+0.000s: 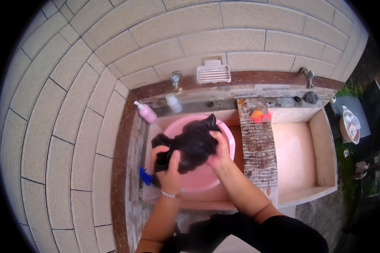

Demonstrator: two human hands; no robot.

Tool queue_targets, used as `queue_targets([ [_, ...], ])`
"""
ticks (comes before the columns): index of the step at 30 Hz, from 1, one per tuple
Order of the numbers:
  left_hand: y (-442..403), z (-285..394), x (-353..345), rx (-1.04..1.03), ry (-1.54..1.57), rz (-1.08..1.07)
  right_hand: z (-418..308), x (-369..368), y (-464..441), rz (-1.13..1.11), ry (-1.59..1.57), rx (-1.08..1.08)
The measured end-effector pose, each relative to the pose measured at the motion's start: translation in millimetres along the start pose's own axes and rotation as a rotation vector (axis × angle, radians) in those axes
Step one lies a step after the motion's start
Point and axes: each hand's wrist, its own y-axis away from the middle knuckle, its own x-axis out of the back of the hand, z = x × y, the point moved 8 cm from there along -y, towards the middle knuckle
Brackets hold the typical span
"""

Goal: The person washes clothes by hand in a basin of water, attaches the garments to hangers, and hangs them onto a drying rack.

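Note:
A bunched, dark cloth garment hangs between my two hands above a pink basin; its exact kind cannot be made out. My left hand, with a beaded bracelet at the wrist, grips the lower left part of the cloth. On the other side, my right hand pinches the cloth's right edge between thumb and fingers. Below the cloth, the basin sits in the left compartment of a tiled double sink and looks to hold some water.
A ridged washboard slab divides the sink, with an orange and pink item on it. Around the left rim stand a pink pump bottle, a white bottle and a blue brush-like object. Taps and a soap dish line the wall.

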Motion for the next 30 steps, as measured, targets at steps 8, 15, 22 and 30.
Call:
queue_targets([
  [8, 28, -95, 0, 0.853, 0.792, -0.038, -15, 19, 6, 0.286, 0.488, 0.374],
  [15, 32, -85, -5, 0.992, 0.874, -0.166, -15, 27, 10, 0.291, 0.613, 0.322],
  [22, 54, -63, -28, 0.985, 0.888, -0.121, -35, 27, 15, 0.326, 0.749, 0.466],
  [30, 32, -83, -25, 1.075, 0.659, -0.276, -24, -65, 61, -0.217, 1.558, 0.728],
])
